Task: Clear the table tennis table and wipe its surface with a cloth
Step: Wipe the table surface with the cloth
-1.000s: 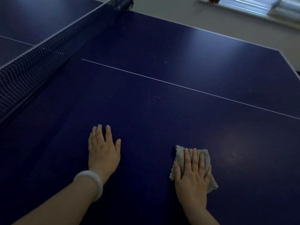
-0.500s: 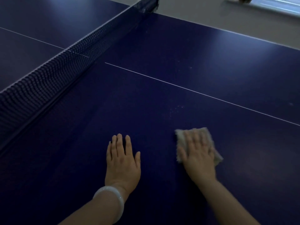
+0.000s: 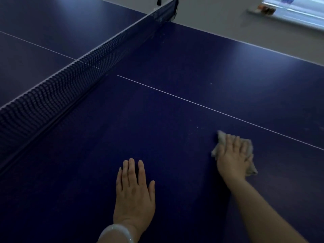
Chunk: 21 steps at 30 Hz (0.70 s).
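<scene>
1. The left hand (image 3: 134,193) lies flat on the dark blue table tennis table (image 3: 87,172), palm down, fingers straight and close together, thumb spread toward the right. It holds nothing. A pale bangle (image 3: 116,233) sits on its wrist at the bottom edge of the view.
2. The right hand (image 3: 233,158) reaches further forward, its forearm running in from the lower right. Its palm presses down on a crumpled grey cloth (image 3: 221,137) with the fingers stretched out over the fabric rather than curled round it.
3. No containers are visible.
4. The cloth lies under the right hand, its edges showing ahead of the fingertips, to the left of the hand and by the wrist. It sits just on the near side of the white centre line (image 3: 210,107), well apart from the left hand.
5. A patch of faint pale specks (image 3: 196,130) marks the surface just to the left of the cloth.
6. The net (image 3: 70,81) runs diagonally across the left of the view.
</scene>
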Tool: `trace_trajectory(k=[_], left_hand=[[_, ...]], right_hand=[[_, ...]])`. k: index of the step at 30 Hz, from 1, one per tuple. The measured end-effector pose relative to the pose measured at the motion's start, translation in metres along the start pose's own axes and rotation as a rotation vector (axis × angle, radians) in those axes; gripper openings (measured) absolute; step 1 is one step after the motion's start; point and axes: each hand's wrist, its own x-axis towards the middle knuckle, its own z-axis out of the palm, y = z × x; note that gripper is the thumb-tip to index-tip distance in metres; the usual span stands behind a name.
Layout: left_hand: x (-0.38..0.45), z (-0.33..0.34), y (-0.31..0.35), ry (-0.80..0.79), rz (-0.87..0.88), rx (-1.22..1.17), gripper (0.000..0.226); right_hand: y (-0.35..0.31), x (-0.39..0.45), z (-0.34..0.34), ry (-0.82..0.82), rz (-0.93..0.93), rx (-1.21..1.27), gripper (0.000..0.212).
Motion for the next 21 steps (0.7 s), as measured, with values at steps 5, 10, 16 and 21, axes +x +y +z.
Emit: trace_trajectory(k=[5, 10, 16, 21], left_hand=[[0.000, -0.002, 0.000, -0.032, 0.008, -0.013, 0.070], [0.002, 0.000, 0.000, -0.061, 0.013, -0.042, 0.075], [0.005, 0.010, 0.000, -0.038, 0.008, -0.040, 0.075], [0.001, -0.003, 0.002, -0.052, -0.021, -0.007, 0.072]], right_hand=[[-0.059, 0.080, -0.015, -0.093, 0.241, 0.119, 0.054], [-0.166, 0.072, 0.006, -0.229, -0.172, 0.025, 0.062], [-0.229, -0.044, 0.039, -0.271, -0.890, -0.192, 0.059], [-0.159, -0.024, 0.022, -0.151, -0.813, -0.317, 0.063]])
